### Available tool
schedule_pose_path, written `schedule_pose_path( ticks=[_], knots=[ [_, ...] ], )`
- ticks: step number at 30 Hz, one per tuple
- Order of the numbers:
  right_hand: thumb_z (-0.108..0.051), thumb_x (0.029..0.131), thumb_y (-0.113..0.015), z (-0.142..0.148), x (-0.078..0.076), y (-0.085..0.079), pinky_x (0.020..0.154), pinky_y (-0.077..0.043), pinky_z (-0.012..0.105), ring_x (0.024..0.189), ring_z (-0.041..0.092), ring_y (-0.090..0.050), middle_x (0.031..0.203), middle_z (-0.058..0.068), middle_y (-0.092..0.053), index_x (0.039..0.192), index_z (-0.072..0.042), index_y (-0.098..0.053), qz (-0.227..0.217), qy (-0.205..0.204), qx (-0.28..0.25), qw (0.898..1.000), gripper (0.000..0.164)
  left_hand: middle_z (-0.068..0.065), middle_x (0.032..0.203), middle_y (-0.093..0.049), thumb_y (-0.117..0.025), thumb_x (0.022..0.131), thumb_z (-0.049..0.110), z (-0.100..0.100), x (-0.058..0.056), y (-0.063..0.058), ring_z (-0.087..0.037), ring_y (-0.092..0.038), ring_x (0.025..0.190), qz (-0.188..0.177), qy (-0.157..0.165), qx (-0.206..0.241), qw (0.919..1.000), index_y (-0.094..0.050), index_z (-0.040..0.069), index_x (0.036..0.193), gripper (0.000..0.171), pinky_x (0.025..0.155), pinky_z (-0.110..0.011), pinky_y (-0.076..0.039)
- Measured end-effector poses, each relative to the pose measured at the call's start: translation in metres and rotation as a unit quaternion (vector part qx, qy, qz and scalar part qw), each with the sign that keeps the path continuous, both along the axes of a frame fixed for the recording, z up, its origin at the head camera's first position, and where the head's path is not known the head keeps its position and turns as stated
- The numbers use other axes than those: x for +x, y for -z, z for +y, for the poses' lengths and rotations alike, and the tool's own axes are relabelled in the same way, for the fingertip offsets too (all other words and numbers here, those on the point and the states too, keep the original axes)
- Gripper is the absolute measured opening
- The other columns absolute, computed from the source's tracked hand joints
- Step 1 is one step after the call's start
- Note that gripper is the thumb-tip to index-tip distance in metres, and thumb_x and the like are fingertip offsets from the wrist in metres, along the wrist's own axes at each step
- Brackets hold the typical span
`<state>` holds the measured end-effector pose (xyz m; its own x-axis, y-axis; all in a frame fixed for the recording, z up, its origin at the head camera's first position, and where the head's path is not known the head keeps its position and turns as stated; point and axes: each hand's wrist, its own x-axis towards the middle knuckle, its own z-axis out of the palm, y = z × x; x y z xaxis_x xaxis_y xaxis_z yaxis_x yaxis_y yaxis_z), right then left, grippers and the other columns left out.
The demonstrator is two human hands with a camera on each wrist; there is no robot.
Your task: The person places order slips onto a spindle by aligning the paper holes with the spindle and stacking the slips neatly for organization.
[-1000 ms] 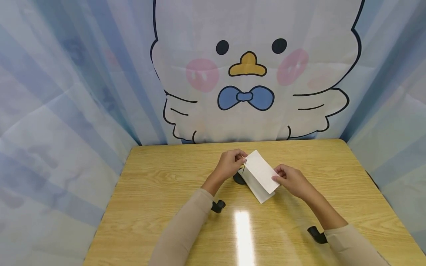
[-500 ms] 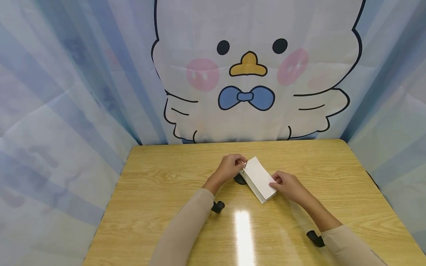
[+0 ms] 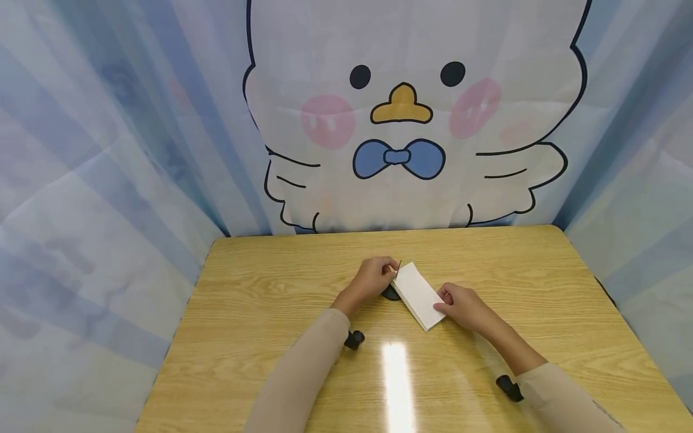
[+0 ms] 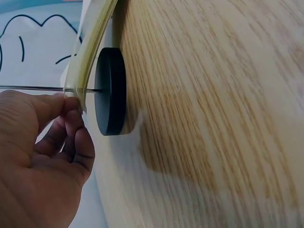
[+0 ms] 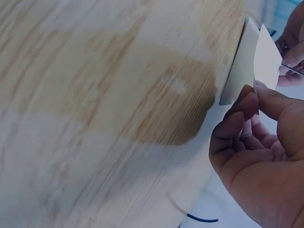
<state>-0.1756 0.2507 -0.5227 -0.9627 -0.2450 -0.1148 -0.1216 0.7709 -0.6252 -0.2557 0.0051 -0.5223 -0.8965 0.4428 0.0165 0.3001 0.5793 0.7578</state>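
Note:
A spike file with a round black base [image 4: 110, 92] and a thin upright metal rod [image 4: 33, 88] stands on the table, mostly behind the paper in the head view. White paper sheets [image 3: 418, 296] run through with the rod near one corner. At that corner my left hand [image 3: 370, 278] pinches the paper between thumb and fingers, right beside the rod. My right hand [image 3: 465, 305] pinches the top sheet at its near right end. In the right wrist view, this top sheet [image 5: 267, 59] stands slightly apart from a lower sheet [image 5: 242, 64].
The wooden table [image 3: 260, 337] reaches back to a curtain [image 3: 335, 198] printed with a cartoon bird. More pale blue cloth hangs at both sides. Small black pieces [image 3: 354, 340] show by the sleeves.
The top sheet has come down from a raised, folded-open position to lie nearly flat over the lower one. Both hands have lowered with it, the right also shifting slightly left.

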Motion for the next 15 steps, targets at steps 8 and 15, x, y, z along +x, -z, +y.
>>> schedule_pose_path(
  ticks=[8,15],
  knots=[
    [-0.014,0.096,-0.074,-0.001,0.0016,0.0022,0.063,-0.043,0.026,0.072,0.014,-0.052,0.081,0.003,-0.06,0.104,-0.002,-0.06,-0.017,-0.005,0.001,1.0,0.021,0.001,0.077,-0.063,-0.065,0.102,0.009,0.0015,-0.0001,0.0032,-0.008,-0.053,0.064,-0.001,0.001,-0.016,0.9999,-0.075,0.01,0.11,0.013,0.056,-0.02,-0.044],
    [-0.017,0.096,-0.074,-0.0012,0.0015,0.0046,0.062,-0.041,0.028,0.068,0.015,-0.049,0.08,0.003,-0.056,0.106,-0.002,-0.057,-0.021,-0.008,0.018,1.0,0.024,0.0,0.075,-0.063,-0.065,0.103,0.011,0.0031,-0.0006,0.0056,-0.008,-0.052,0.061,-0.008,0.001,-0.028,0.9996,-0.074,0.011,0.113,0.014,0.054,-0.019,-0.042]
  ],
)
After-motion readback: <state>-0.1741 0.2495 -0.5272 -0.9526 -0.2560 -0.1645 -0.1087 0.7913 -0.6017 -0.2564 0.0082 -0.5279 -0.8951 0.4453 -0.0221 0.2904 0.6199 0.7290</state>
